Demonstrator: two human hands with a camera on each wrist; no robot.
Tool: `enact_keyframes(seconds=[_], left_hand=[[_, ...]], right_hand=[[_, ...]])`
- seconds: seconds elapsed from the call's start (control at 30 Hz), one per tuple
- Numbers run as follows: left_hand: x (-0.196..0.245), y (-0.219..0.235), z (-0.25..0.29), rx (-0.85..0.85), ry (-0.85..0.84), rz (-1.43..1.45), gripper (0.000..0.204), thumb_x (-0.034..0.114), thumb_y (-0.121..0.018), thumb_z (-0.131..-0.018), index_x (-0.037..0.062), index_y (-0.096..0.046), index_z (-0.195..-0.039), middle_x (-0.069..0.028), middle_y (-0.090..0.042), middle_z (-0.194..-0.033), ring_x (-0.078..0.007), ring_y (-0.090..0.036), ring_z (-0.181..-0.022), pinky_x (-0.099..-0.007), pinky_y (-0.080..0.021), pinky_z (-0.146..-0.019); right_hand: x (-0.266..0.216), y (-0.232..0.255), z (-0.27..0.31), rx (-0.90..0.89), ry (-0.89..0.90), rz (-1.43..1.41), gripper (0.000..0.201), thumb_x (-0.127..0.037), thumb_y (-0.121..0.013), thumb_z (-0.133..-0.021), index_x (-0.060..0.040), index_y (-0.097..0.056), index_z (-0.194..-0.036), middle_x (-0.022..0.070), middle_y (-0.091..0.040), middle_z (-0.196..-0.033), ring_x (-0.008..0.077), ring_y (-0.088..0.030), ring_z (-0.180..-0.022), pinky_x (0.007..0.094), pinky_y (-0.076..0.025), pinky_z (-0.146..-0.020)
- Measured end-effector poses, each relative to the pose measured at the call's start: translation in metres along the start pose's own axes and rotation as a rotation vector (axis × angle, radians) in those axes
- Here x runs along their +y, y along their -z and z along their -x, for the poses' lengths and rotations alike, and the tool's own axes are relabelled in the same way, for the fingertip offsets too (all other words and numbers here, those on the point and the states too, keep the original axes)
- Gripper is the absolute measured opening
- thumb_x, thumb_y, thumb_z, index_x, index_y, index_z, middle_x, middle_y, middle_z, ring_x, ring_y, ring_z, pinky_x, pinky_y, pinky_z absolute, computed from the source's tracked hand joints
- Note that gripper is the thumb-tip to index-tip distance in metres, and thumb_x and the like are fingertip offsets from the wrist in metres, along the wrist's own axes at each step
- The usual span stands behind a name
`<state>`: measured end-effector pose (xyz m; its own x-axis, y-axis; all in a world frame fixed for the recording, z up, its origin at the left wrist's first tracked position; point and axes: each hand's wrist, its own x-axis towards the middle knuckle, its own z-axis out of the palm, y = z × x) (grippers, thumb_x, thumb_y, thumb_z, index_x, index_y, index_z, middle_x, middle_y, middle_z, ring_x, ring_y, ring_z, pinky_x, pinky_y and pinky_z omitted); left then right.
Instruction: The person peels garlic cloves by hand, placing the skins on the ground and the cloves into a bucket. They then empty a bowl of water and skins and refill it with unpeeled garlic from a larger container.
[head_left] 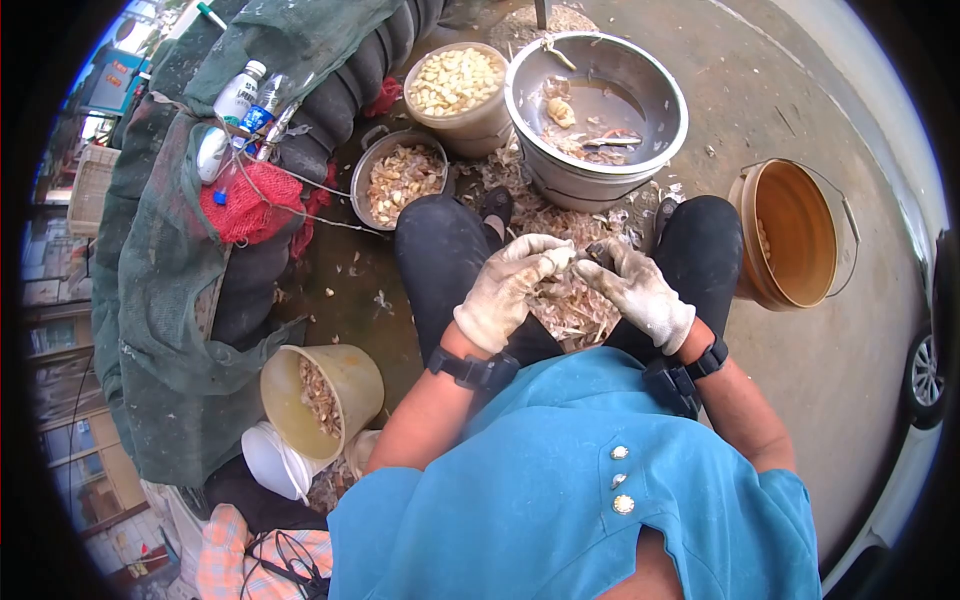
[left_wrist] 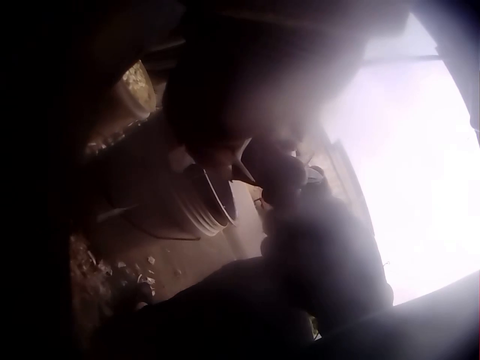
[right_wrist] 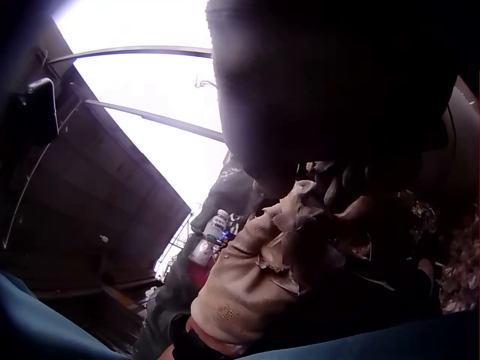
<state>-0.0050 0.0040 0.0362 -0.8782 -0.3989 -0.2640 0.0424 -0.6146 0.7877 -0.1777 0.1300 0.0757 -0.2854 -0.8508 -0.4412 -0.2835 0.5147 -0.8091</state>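
Note:
Both hands wear pale, soiled work gloves and meet at the fingertips between the person's knees. The left hand [head_left: 510, 288] has its thumb and fingers curled together, pinching a small garlic clove that the fingers mostly hide. Facing it, the right hand [head_left: 640, 295] works at the same clove with bent, darkened fingertips. Papery flakes [right_wrist: 300, 199] cling about the left glove's fingers in the right wrist view. Below the hands lies a heap of garlic skins [head_left: 575, 312]. The left wrist view is dark, with the hands only as shadowed shapes.
Ahead stand a steel basin [head_left: 600, 178] with murky water and a metal tool, a bucket [head_left: 465, 132] of peeled cloves, and a pot [head_left: 449, 178] of cloves. An orange-brown bucket [head_left: 805, 235] is at right; a tipped pale bucket [head_left: 355, 385] lies at left. Bottles [head_left: 240, 95] rest on netting.

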Motion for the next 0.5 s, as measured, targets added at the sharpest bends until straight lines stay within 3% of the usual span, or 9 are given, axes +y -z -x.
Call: enact_keyframes(seconds=[0.03, 0.1, 0.2, 0.37, 0.5], left_hand=[[-0.001, 0.002, 0.000, -0.009, 0.011, 0.058, 0.042, 0.024, -0.064, -0.095, -0.0022, -0.054, -0.126, -0.0080, -0.065, -0.116, -0.0130, -0.062, -0.094, -0.0276, -0.052, -0.081], [-0.001, 0.004, 0.000, -0.029, 0.020, 0.065, 0.041, 0.022, -0.064, -0.095, -0.0031, -0.055, -0.126, -0.0084, -0.064, -0.117, -0.0131, -0.062, -0.096, -0.0280, -0.052, -0.085], [0.006, 0.001, 0.003, -0.037, 0.021, -0.007, 0.040, 0.020, -0.065, -0.095, -0.0046, -0.055, -0.124, -0.0090, -0.064, -0.118, -0.0122, -0.061, -0.099, -0.0271, -0.050, -0.088], [0.015, -0.002, 0.006, -0.028, 0.074, -0.105, 0.039, 0.019, -0.064, -0.095, -0.0057, -0.057, -0.124, -0.0087, -0.064, -0.115, -0.0107, -0.059, -0.101, -0.0239, -0.047, -0.089], [0.020, -0.007, 0.007, -0.042, -0.042, -0.340, 0.034, 0.017, -0.061, -0.095, -0.0058, -0.060, -0.120, -0.0072, -0.064, -0.112, -0.0103, -0.059, -0.099, -0.0242, -0.047, -0.085]], right_hand=[[0.010, -0.001, -0.001, 0.000, -0.001, -0.001, 0.045, -0.038, -0.065, -0.093, 0.0007, -0.060, -0.116, 0.0154, -0.066, -0.098, 0.0203, -0.062, -0.090, 0.0335, -0.049, -0.081], [0.029, -0.007, -0.003, 0.097, 0.278, 0.083, 0.042, -0.034, -0.061, -0.096, -0.0014, -0.058, -0.122, 0.0186, -0.066, -0.102, 0.0287, -0.064, -0.101, 0.0383, -0.049, -0.086], [0.024, 0.000, 0.003, 0.028, 0.357, 0.061, 0.035, -0.026, -0.057, -0.097, -0.0025, -0.057, -0.124, 0.0199, -0.066, -0.102, 0.0362, -0.063, -0.103, 0.0427, -0.050, -0.087], [0.010, 0.003, 0.006, 0.029, 0.425, 0.234, 0.031, -0.010, -0.057, -0.092, -0.0041, -0.059, -0.123, 0.0192, -0.066, -0.099, 0.0375, -0.064, -0.096, 0.0415, -0.052, -0.082], [0.009, 0.003, 0.006, 0.012, 0.479, 0.345, 0.032, -0.001, -0.057, -0.088, -0.0035, -0.060, -0.119, 0.0169, -0.067, -0.098, 0.0327, -0.066, -0.092, 0.0367, -0.054, -0.078]])
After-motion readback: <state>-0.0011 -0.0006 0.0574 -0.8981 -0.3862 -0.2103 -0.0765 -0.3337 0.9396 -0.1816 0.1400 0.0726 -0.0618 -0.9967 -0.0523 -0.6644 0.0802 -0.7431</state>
